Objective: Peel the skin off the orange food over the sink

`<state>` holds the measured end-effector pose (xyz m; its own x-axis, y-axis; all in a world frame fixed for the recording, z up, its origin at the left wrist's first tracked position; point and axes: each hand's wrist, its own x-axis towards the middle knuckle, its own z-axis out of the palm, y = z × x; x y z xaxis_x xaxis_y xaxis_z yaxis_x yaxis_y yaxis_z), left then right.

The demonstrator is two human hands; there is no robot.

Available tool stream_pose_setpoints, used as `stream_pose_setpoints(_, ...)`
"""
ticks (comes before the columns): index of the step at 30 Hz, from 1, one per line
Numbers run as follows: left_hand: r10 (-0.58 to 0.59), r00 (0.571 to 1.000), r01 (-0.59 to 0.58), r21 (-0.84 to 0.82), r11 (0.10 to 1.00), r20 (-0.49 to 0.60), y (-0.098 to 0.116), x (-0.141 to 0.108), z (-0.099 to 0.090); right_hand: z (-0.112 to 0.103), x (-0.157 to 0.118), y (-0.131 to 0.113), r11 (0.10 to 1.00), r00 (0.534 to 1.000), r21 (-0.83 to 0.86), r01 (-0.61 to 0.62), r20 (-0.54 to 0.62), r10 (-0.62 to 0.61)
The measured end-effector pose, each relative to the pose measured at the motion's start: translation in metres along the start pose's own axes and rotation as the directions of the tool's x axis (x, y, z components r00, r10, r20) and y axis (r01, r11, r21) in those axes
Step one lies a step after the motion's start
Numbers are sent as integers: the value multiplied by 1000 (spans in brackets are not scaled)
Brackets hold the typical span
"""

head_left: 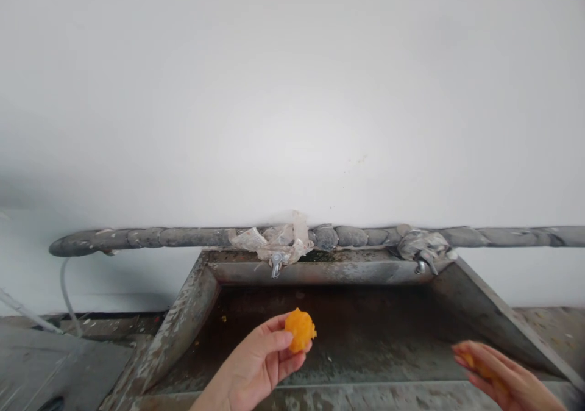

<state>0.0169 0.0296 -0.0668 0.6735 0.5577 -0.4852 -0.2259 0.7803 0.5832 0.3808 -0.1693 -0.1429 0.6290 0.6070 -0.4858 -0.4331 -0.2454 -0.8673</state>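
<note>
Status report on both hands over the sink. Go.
Left hand pinching orange pulpy lump at fingertips, above sink. Right hand open, blurred, orange smear on fingers. Nothing between hands.

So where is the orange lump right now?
In the head view, the orange lump sits low and centre, pinched in the fingertips of the left hand above the dark sink basin, below the plastic-wrapped tap.

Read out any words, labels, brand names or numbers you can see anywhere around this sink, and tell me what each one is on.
No readable text anywhere.
Orange pulpy lump in the left hand: no label.
Grey stained metal sink: no markings.
Grey wrapped pipe with two metal taps: no lettering.
Crumpled clear plastic: no print visible.
White wall: blank.
Right hand: blurred.
</note>
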Motion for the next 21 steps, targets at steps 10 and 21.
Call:
stream_pose_setpoints(10, -21, 1000, 21, 83, 996, 1, -33, 10, 17, 207, -80, 21, 990, 784, 139, -15, 616, -75)
stream_pose_setpoints(21, 153, 985, -146, 95, 985, -76, -38, 0, 10, 226, -71, 39, 977, 835, -71, 200, 533, -133)
